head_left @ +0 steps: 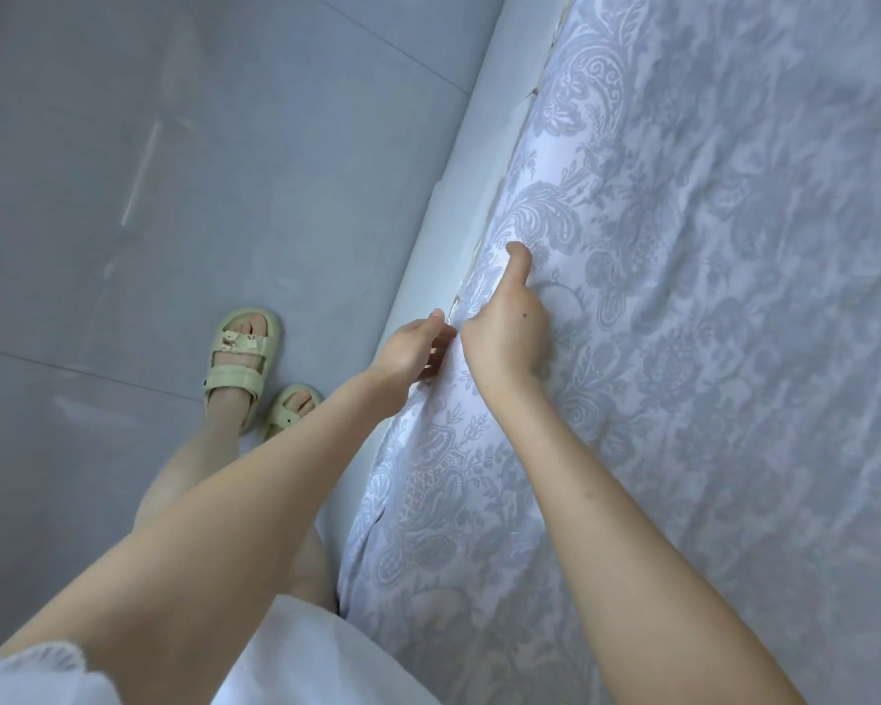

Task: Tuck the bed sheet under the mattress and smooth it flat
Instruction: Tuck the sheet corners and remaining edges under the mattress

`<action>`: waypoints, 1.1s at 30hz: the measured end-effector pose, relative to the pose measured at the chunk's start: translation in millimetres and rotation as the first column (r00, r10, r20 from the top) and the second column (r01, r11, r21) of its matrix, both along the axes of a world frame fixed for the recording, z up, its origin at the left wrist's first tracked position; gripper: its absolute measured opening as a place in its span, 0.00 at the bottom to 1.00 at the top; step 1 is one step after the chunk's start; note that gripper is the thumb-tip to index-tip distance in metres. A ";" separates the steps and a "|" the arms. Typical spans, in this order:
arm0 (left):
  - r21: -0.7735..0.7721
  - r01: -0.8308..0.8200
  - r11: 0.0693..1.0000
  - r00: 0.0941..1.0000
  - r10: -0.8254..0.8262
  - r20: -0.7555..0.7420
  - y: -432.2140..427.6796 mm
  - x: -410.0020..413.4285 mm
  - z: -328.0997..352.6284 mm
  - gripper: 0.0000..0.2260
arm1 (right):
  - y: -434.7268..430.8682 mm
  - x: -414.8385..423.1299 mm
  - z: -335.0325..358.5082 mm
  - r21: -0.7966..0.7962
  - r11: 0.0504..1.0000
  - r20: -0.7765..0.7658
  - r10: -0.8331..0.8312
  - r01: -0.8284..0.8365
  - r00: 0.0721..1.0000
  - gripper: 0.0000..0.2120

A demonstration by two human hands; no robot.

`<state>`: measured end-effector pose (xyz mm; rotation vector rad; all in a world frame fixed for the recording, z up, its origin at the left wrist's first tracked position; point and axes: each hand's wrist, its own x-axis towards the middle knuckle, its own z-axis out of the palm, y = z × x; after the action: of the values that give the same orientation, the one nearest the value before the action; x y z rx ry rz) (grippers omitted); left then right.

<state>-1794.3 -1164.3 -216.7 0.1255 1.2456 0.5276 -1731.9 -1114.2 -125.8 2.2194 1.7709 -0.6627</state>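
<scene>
Left hand (415,351): fingers curled, pinching the sheet (708,323) edge by the looks of it
Right hand (509,330): thumb flat on sheet, other fingers hidden, can't tell
Sheet: over the bed, wrinkly, edge by the frame (453,206)
Tip: person should probably shove fabric deep, then sweep outward

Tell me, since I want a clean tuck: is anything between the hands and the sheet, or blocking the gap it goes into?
Nothing visible. The left hand and right hand are on the sheet at its edge, and nothing lies along the frame where it tucks in.
</scene>
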 end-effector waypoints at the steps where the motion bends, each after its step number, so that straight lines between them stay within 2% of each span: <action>1: -0.002 -0.013 1.000 1.000 0.013 0.007 0.7 -0.7 -1.9 0.16 | -0.1 -3.1 1.0 0.010 1.000 -0.022 -0.001 0.001 1.000 0.31; 6: -0.053 -0.059 0.997 0.998 0.058 -0.018 -1.6 4.2 -1.7 0.16 | 1.7 -11.6 -13.0 -0.026 0.996 -0.013 0.089 -0.089 0.996 0.23; 10: -0.041 0.017 0.999 0.999 -0.018 -0.026 -11.5 10.7 -1.1 0.19 | 17.1 -0.5 -25.2 -0.073 0.958 0.096 0.284 -0.278 0.954 0.14; 11: -0.032 0.060 0.998 0.998 -0.060 -0.010 -16.9 13.1 0.8 0.20 | 21.8 1.1 -25.6 -0.041 0.918 0.115 0.396 -0.394 0.911 0.12; 13: -0.017 0.133 0.991 0.989 -0.131 0.069 -28.0 19.3 7.4 0.23 | 31.3 4.5 -24.6 0.060 0.741 0.060 0.666 -0.669 0.743 0.08; 14: -0.037 0.146 0.989 0.980 -0.140 0.139 -32.6 21.2 10.1 0.25 | 36.3 6.4 -24.7 0.026 0.625 0.006 0.781 -0.780 0.625 0.12; 15: -0.069 0.145 0.987 0.972 -0.129 0.197 -36.2 22.3 9.9 0.28 | 40.7 5.5 -22.2 -0.123 0.515 -0.047 0.851 -0.849 0.523 0.16; 17: -0.102 0.144 0.984 0.956 -0.112 0.272 -40.3 22.7 5.5 0.33 | 47.2 -0.6 -21.5 -0.524 0.308 -0.079 0.911 -0.794 0.406 0.22; 18: -0.116 0.144 0.983 0.948 -0.103 0.300 -41.3 22.5 4.3 0.34 | 49.3 -5.4 -24.8 -0.641 0.252 -0.087 0.914 -0.725 0.395 0.26; 21: -0.144 0.111 0.983 0.913 -0.044 0.406 -48.1 21.7 4.6 0.36 | 41.4 -20.8 -38.8 -0.858 0.126 -0.142 0.873 -0.498 0.466 0.33; 23: -0.159 0.063 0.985 0.912 0.008 0.410 -55.4 19.6 7.0 0.31 | 28.8 -24.2 -49.9 -0.932 0.026 -0.175 0.841 -0.362 0.511 0.34; 26: -0.116 0.045 0.992 0.953 -0.008 0.303 -79.1 7.7 7.1 0.25 | 16.6 -31.1 -65.3 -0.969 -0.029 -0.181 0.761 -0.245 0.623 0.35; 29: -0.062 0.090 0.994 0.995 -0.086 0.056 -127.9 -5.7 -3.9 0.28 | 1.9 -36.1 -81.4 -0.980 -0.082 -0.176 0.782 -0.181 0.598 0.40; 31: -0.069 0.151 0.986 0.970 -0.161 -0.182 -161.7 -13.3 -12.7 0.27 | -10.2 -37.4 -86.2 -0.977 -0.108 -0.195 0.799 -0.183 0.569 0.41; 32: -0.096 0.170 0.981 0.951 -0.189 -0.244 -175.4 -15.8 -15.4 0.27 | -15.2 -37.0 -86.1 -0.975 -0.119 -0.206 0.796 -0.186 0.569 0.41; 33: -0.114 0.164 0.980 0.953 -0.187 -0.237 -185.1 -17.2 -16.5 0.28 | -18.4 -35.7 -85.7 -0.975 -0.128 -0.213 0.783 -0.184 0.584 0.41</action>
<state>-1811.5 -1349.4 -233.2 0.2264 1.4838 0.3043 -1767.6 -1132.6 -211.4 0.4564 1.0741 -0.6587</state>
